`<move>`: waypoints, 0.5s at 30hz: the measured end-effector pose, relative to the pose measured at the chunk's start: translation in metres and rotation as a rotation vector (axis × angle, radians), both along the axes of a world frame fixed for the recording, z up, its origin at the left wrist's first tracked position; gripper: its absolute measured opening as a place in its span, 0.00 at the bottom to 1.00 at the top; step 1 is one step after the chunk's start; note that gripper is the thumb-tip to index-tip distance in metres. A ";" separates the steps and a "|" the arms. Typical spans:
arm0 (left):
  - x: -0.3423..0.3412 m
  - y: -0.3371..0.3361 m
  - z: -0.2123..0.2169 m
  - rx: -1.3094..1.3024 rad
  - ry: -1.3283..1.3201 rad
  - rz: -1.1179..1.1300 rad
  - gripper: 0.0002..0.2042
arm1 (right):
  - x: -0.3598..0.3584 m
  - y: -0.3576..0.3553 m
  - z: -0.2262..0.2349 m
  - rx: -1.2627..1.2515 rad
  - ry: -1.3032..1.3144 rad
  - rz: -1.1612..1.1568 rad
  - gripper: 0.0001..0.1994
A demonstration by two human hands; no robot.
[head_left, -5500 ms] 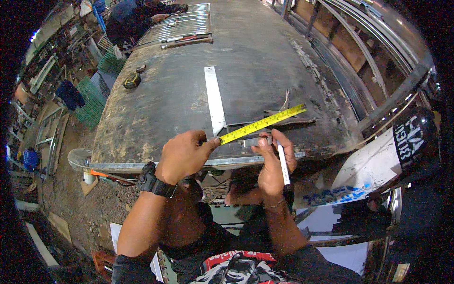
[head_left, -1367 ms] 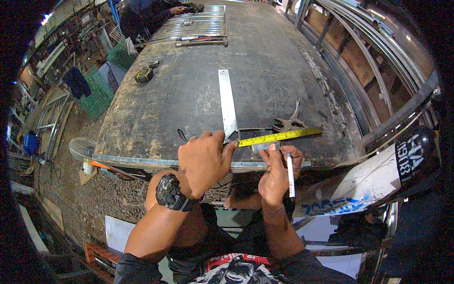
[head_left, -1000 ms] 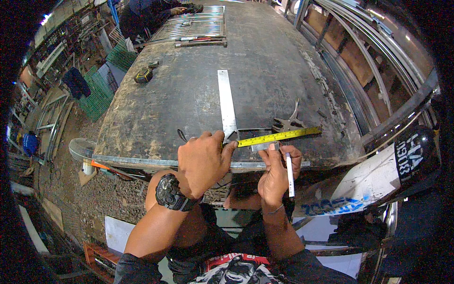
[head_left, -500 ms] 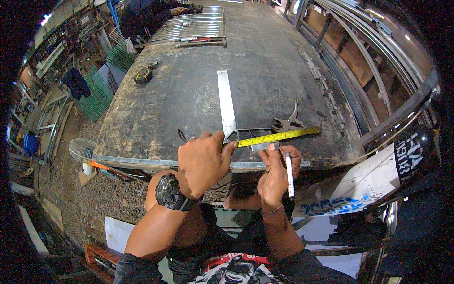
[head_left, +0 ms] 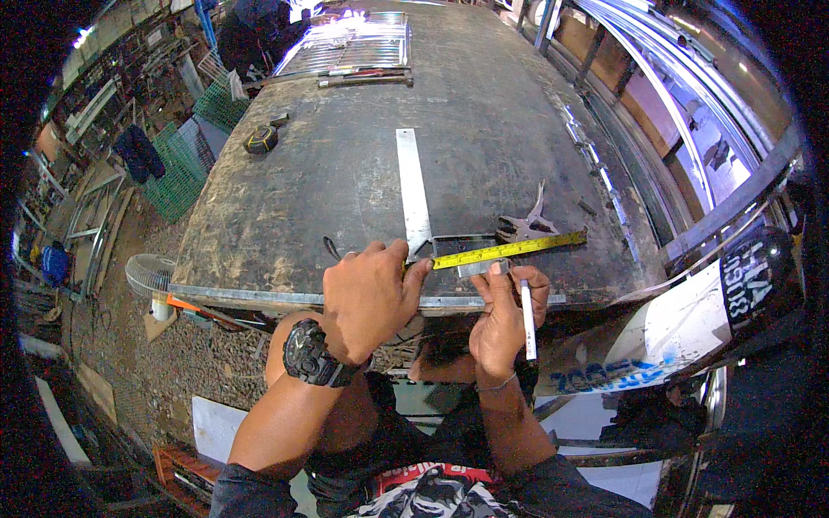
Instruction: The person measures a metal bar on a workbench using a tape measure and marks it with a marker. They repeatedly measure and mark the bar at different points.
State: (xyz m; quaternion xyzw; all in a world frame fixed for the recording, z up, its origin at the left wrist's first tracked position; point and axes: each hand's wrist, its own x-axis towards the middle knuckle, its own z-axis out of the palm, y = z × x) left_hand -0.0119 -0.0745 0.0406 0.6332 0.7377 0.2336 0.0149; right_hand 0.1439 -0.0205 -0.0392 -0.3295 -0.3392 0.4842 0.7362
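My left hand (head_left: 371,289) is closed at the near edge of the table, its thumb and forefinger pinching one end of a yellow tape measure blade (head_left: 509,250). The blade stretches right, along a narrow metal piece (head_left: 471,269). My right hand (head_left: 505,319) has its thumb on that metal piece, just under the blade. A white pen (head_left: 528,319) is held between its fingers, pointing down toward me. Beyond my left hand lies a flat silver metal strip (head_left: 412,186), running away from me. A dark, branched metal object (head_left: 528,226) sits behind the blade; its kind is unclear.
The worn dark table (head_left: 328,173) has a metal-strip near edge. Another tape measure (head_left: 261,138) rests at left. A metal grille (head_left: 345,47) lies far off beside a person (head_left: 250,39), with bright welding light. A fan (head_left: 148,272) stands left, a white cylinder (head_left: 656,332) right.
A bright welding glare has appeared at the far grille and lights up the rack on the right. My hands, the tape blade and the pen have hardly moved.
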 end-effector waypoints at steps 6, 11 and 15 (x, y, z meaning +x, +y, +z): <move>0.000 0.000 0.001 0.004 -0.011 -0.004 0.19 | -0.001 -0.002 0.006 -0.022 0.036 0.035 0.14; 0.000 0.000 0.000 -0.002 -0.002 0.000 0.19 | -0.002 -0.004 0.009 -0.048 0.028 0.030 0.13; 0.001 0.000 0.000 -0.004 -0.004 0.005 0.19 | -0.001 -0.002 0.006 -0.038 0.035 0.046 0.13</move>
